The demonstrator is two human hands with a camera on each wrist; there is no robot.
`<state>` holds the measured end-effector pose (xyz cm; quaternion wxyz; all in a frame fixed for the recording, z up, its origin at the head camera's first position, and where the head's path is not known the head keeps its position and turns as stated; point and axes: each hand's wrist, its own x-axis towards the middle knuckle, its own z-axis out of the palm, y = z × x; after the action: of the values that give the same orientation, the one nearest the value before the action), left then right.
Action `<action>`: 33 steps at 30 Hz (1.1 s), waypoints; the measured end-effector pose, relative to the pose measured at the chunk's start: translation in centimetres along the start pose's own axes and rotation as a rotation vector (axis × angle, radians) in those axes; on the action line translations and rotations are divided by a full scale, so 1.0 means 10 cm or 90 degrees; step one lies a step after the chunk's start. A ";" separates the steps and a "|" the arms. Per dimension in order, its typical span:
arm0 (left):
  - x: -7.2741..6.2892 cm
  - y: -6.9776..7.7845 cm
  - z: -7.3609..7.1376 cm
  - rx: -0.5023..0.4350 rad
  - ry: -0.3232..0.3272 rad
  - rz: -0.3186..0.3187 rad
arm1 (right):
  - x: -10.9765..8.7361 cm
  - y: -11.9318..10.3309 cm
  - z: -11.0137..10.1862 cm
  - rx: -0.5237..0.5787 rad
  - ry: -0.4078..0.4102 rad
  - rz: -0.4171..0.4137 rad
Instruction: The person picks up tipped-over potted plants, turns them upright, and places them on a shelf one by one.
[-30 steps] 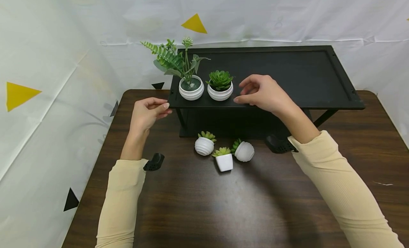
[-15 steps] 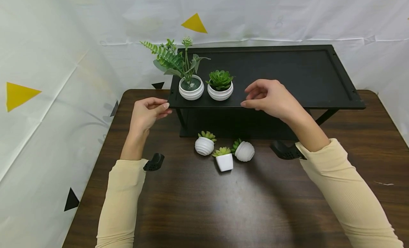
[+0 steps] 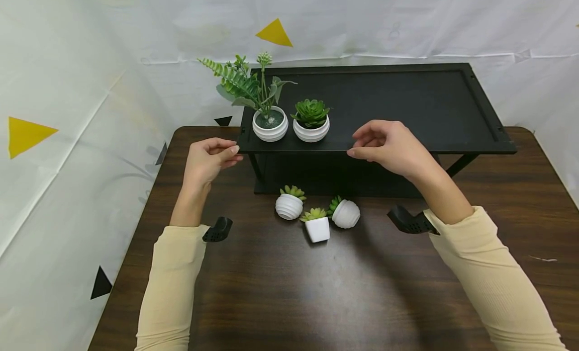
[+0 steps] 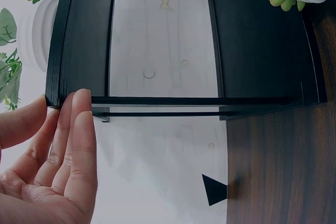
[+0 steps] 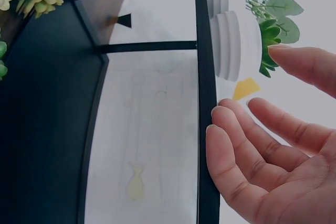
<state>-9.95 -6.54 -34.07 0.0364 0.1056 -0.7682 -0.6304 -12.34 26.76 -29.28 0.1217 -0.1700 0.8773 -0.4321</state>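
My left hand (image 3: 205, 160) pinches the front left corner of a black two-tier shelf (image 3: 407, 99); the left wrist view has the thumb on top and the fingers underneath. Over the front edge of the top board, my right hand (image 3: 391, 147) hovers with loosely bent fingers and nothing between them. To its left, a green succulent in a ribbed white pot (image 3: 312, 127) stands upright on the board. Beside that, at the left end, stands a taller fern-like plant in a white pot (image 3: 271, 127). In the right wrist view, the fingertips (image 5: 220, 140) are right at the board's edge.
On the brown wooden table (image 3: 271, 290), in front of the shelf, lie a tipped round white pot (image 3: 289, 207), a square white pot (image 3: 318, 230) and another tipped round pot (image 3: 347, 214), each with a small succulent. A white sheet (image 3: 362, 24) hangs behind.
My right hand has drawn away from the potted succulent, moving right and slightly toward me along the shelf's front edge. The left hand and all the pots have stayed in place.
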 end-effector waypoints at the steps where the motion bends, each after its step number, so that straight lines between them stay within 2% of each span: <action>1: 0.00 0.00 0.00 0.000 0.000 0.000 | -0.01 0.00 0.00 -0.001 0.001 -0.001; 16: -0.01 0.00 0.00 0.006 -0.001 -0.001 | -0.11 0.09 0.03 -0.039 -0.014 -0.004; 25: 0.00 0.01 0.00 0.005 -0.001 -0.004 | -0.14 0.17 0.08 -0.036 -0.034 -0.010; 33: -0.01 0.01 0.00 0.013 -0.001 0.000 | -0.17 0.30 0.14 -0.028 -0.096 -0.041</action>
<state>-9.90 -6.48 -33.97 0.0345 0.1055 -0.7744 -0.6229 -10.86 28.13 -32.35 0.1700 -0.2328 0.8690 -0.4021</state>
